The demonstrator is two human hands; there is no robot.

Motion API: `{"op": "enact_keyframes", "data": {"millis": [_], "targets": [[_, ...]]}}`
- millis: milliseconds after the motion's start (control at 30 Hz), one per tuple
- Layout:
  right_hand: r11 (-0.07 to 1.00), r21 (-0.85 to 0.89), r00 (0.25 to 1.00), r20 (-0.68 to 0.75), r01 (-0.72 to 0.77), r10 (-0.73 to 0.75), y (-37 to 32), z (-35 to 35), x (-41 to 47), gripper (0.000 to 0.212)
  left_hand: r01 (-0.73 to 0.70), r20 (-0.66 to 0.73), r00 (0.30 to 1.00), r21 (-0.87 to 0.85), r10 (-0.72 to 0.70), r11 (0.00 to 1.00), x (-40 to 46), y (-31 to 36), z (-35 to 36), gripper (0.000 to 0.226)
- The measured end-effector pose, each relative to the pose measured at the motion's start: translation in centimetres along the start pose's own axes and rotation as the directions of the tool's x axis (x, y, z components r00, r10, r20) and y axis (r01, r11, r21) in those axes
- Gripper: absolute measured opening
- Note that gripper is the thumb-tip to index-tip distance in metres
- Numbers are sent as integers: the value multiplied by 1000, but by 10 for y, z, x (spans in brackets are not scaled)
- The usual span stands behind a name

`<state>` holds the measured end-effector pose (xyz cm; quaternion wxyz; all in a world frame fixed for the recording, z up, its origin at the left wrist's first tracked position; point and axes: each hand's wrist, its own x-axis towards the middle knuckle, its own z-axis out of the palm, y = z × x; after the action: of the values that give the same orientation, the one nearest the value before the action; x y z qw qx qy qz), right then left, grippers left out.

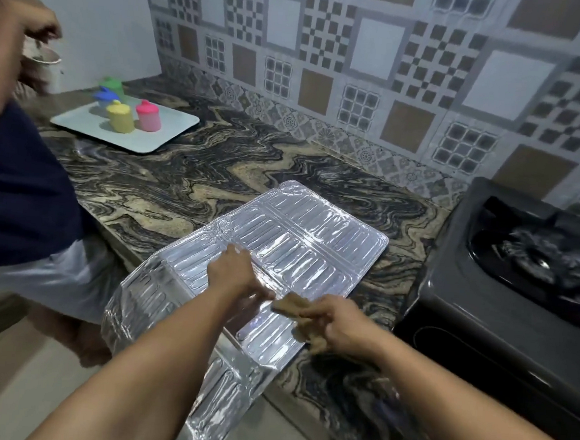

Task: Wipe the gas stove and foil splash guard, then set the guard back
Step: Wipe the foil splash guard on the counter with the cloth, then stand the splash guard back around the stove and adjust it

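The silver foil splash guard (301,241) lies flat on the marbled counter, its near panels hanging over the front edge. My left hand (233,274) presses on the foil with straight fingers. My right hand (336,322) grips a tan cloth (291,306) at the guard's right near edge. The dark grey gas stove (503,289) stands to the right, apart from the guard.
Another person in a dark top (20,180) stands at the left, holding a bowl (44,55). A white tray (171,132) with several coloured lidded cups sits at the back left. The patterned tile wall runs behind the counter (188,178).
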<state>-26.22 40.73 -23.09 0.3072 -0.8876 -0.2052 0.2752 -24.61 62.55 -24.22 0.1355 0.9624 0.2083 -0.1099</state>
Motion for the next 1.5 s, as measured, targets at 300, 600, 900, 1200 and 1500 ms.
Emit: {"op": "enact_keyframes", "data": {"millis": [300,600,900,1200,1500], "targets": [[921,-277,956,-179,-274,231,-9,-20,-55,37,34,65,997,-28,-33,999,-10,-3,-4,56],[635,-637,887,-423,-437,186,-8,21,-49,36,53,-19,998,6,-52,999,-3,-24,2,77],[815,-579,997,-82,-36,-14,-21,34,-8,22,205,-33,977,-96,-209,974,13,-64,-1,102],[817,-572,995,-95,-76,27,-13,41,0,24,440,-121,834,-441,-538,782,36,-136,-14,61],[824,-565,997,-79,-49,5,-13,39,2,14,295,-105,915,-482,-389,825,23,-170,-31,31]]}}
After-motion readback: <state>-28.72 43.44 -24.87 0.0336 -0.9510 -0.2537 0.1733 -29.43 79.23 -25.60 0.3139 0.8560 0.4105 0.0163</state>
